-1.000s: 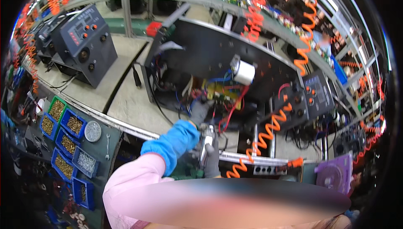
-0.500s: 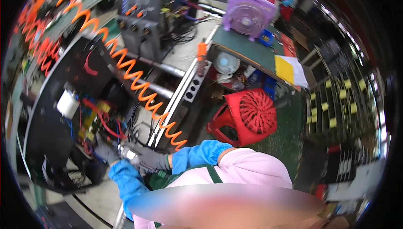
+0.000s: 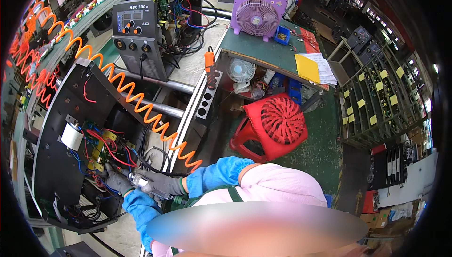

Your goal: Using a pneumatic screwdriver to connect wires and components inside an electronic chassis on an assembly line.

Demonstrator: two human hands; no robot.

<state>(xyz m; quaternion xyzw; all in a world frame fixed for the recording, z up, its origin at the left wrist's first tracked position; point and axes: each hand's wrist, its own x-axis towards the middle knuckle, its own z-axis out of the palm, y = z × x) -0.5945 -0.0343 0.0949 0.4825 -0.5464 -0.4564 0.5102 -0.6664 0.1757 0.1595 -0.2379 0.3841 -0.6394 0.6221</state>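
Observation:
My right hand (image 3: 164, 183), in a grey glove, is closed round a silver-barrelled power screwdriver (image 3: 140, 180) that points left. Beside its front end is my left hand (image 3: 118, 181), also gloved, its fingers bent in at the edge of the wiring; what they pinch, if anything, is hidden. Both hands are at the near right side of an opened black machine housing (image 3: 52, 163). Inside it sit a white cylindrical part (image 3: 72, 137), red and blue wires (image 3: 115, 151) and yellow-edged metal parts (image 3: 97, 156).
An orange coiled hose (image 3: 141, 108) slants over the housing towards my right arm. Beyond stands a grey welding machine (image 3: 139, 45) with cables. To the right are a socket strip (image 3: 205, 104), a red stool (image 3: 278, 125), a green table (image 3: 245, 45) with a purple fan (image 3: 256, 14), and a rack (image 3: 386, 101).
The view has turned a little, so the background lies further left and higher and looks sharper. My hands keep nearly the same place by the wiring, the screwdriver still in my right hand.

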